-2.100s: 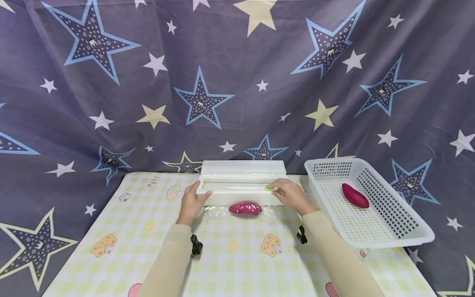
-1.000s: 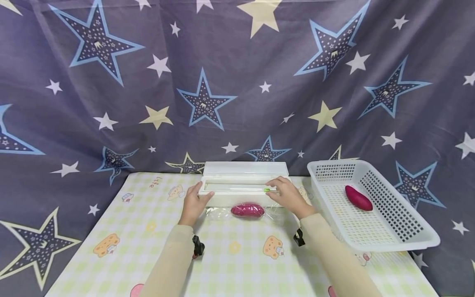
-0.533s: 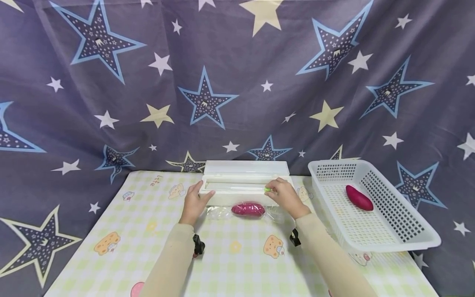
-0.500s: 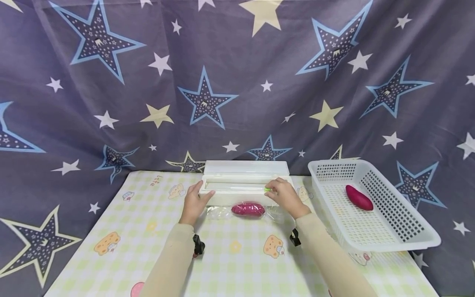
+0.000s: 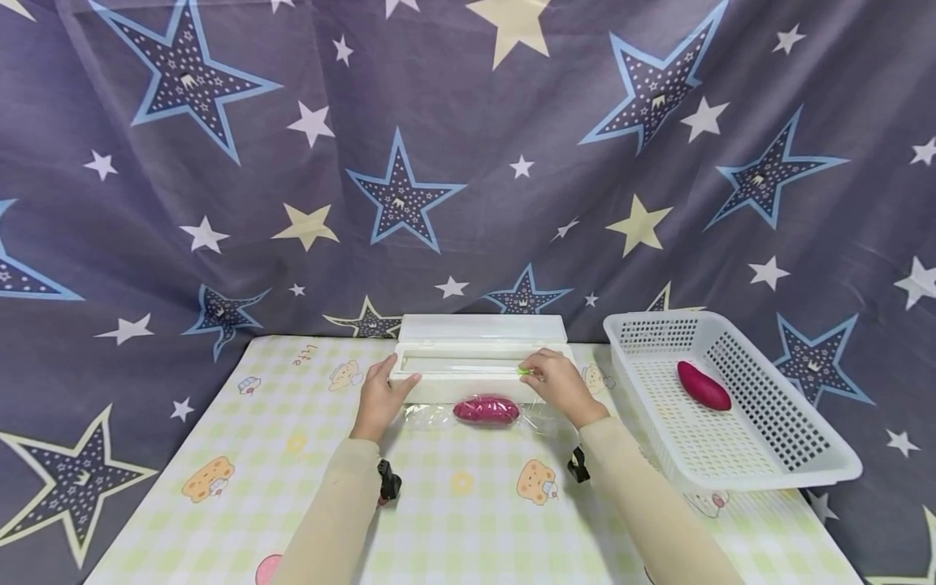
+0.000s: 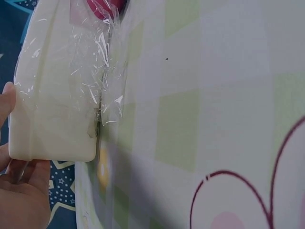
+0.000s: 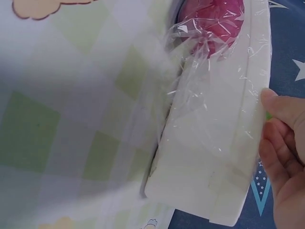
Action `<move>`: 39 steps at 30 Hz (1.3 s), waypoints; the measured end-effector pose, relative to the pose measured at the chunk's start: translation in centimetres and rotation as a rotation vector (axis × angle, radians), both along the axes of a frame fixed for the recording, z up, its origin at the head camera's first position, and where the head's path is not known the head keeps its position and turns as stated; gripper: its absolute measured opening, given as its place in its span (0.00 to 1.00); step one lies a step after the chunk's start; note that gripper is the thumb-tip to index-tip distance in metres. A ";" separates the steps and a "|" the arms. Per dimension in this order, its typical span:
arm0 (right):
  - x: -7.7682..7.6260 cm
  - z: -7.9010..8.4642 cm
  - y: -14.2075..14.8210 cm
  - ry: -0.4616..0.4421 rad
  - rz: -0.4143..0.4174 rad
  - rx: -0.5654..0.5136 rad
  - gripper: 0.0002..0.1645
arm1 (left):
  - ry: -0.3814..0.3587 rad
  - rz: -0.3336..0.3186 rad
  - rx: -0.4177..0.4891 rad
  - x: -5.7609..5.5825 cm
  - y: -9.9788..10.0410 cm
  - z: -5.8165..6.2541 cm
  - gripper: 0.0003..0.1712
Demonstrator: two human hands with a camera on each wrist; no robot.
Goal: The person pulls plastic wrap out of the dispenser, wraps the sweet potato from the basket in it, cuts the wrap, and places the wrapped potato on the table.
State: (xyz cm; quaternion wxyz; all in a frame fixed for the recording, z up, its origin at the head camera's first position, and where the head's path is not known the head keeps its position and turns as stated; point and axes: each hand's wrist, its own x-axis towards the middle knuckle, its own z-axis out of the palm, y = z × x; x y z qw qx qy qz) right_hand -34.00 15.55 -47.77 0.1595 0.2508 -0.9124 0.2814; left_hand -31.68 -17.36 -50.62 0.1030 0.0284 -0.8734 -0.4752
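A white cling film dispenser (image 5: pixel 446 388) stands mid-table with its lid raised at the back. My left hand (image 5: pixel 379 400) grips its left end, thumb on the front edge; the left wrist view shows those fingers (image 6: pixel 29 183) around the corner. At the dispenser's right part, my right hand (image 5: pixel 559 380) pinches a small green slide cutter (image 5: pixel 523 370) on the front rail. The fingers mostly hide the cutter in the right wrist view. Against the front wall lies a purple sweet potato (image 5: pixel 486 410) under clear cling film (image 5: pixel 427 418), which spreads out to both sides of it.
A white perforated basket (image 5: pixel 738 479) stands at the right, with another purple sweet potato (image 5: pixel 704 386) inside. A checked cloth (image 5: pixel 292 504) covers the table. Behind the table hangs a dark star-print curtain (image 5: pixel 468 106).
My right fingers loosened around the green slide cutter about a second ago, then closed on it again. The left hand keeps its grip on the dispenser. The head view shifts slightly.
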 end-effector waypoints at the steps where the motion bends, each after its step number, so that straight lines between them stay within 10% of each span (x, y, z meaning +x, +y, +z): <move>1: 0.0 0.0 0.0 0.003 0.001 0.003 0.08 | -0.001 0.001 -0.001 0.0 0.0 0.0 0.44; 39: -0.6 0.3 -0.3 0.142 0.299 0.094 0.25 | 0.005 -0.010 0.011 -0.3 -0.2 -0.5 0.44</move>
